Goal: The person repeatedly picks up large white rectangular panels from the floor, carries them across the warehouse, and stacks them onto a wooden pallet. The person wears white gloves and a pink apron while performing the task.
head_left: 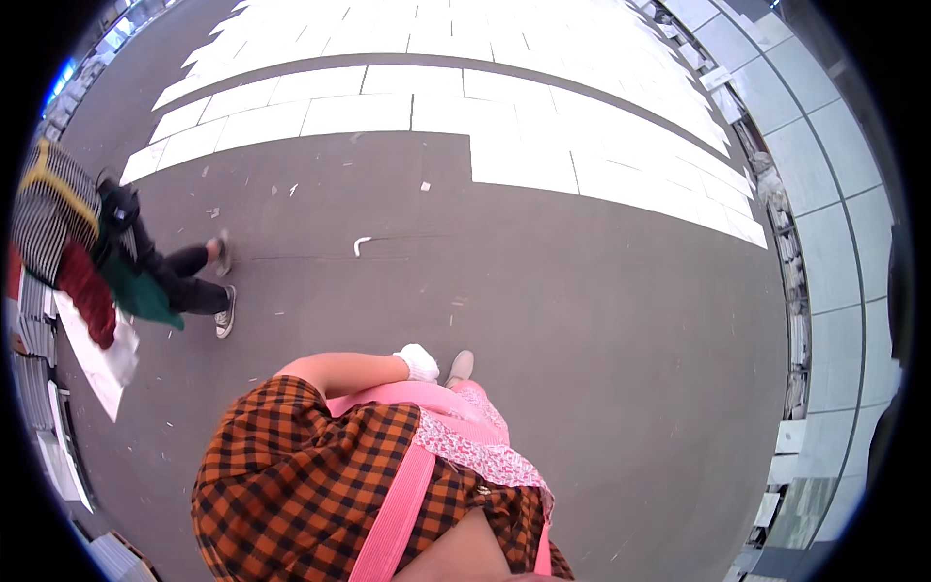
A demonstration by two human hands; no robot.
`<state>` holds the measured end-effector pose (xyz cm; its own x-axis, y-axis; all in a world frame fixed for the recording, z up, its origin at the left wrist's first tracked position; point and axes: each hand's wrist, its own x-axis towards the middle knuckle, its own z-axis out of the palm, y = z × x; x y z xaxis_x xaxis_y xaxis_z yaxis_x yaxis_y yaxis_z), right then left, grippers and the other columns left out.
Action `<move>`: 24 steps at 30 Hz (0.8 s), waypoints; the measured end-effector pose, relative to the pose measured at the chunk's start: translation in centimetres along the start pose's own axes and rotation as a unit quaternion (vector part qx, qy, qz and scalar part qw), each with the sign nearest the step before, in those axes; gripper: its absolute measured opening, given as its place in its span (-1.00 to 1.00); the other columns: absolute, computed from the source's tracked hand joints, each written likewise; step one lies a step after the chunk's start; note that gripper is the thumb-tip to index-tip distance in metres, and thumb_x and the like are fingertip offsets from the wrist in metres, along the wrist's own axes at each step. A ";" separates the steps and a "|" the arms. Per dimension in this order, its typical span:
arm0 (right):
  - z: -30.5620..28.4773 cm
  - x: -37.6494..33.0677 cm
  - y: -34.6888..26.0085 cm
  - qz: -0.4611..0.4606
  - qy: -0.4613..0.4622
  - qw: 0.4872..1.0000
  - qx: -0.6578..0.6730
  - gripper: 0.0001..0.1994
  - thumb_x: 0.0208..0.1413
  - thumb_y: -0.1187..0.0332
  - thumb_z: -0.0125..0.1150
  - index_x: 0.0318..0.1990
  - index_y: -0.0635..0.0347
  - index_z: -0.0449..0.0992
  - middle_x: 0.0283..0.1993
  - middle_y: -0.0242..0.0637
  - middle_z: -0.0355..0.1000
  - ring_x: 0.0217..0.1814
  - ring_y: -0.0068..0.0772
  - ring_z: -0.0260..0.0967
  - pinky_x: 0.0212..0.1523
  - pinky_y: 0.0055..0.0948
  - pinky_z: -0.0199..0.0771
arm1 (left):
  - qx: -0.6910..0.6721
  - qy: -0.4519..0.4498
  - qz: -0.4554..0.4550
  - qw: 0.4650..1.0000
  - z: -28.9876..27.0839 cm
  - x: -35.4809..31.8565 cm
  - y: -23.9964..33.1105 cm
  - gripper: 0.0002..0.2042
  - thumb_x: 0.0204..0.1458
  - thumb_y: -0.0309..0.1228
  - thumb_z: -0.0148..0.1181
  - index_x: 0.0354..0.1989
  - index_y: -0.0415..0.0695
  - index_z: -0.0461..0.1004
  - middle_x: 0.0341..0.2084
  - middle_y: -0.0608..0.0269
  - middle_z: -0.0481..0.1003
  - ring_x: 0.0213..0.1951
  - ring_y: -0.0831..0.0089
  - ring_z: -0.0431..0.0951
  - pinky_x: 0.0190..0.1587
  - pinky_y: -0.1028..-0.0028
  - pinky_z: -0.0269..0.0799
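Observation:
My left hand (419, 363), in a white glove, is at the front of my body, just beside my light-coloured shoe (461, 368). The forearm crosses in front of a pink apron (465, 419) worn over an orange and black checked shirt (301, 466). The glove looks bunched, and its fingers cannot be made out. No object shows in it. My right hand is out of the picture.
Large white sheets (524, 160) lie in rows across the grey floor (621, 339) ahead. At left, a person in a striped top (53, 228) walks beside a white sheet (102, 364). Stacks of flat panels (37, 388) line the left edge; shelving stands along the right wall.

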<state>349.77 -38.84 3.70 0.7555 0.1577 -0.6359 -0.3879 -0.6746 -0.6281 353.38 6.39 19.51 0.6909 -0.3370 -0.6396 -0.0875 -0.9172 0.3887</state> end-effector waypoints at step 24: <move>-6.8 30.0 -48.7 0.038 -0.325 0.944 -0.043 -0.67 0.14 0.25 0.02 -0.06 0.28 0.47 -0.25 -0.26 0.49 -0.26 -0.50 0.44 -0.16 -0.52 0.40 | -0.324 0.082 -0.413 0.847 -15.6 16.0 -22.3 -0.58 -0.15 -0.25 0.01 -0.04 -0.02 0.41 -0.15 0.01 0.47 -0.12 0.08 0.48 -0.07 0.22 0.38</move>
<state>394.93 -6.17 18.26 0.2329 0.4963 -0.8363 -0.3628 -0.7535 -0.5482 377.59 24.79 10.94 0.4193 0.4466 -0.7904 0.8502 -0.4985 0.1693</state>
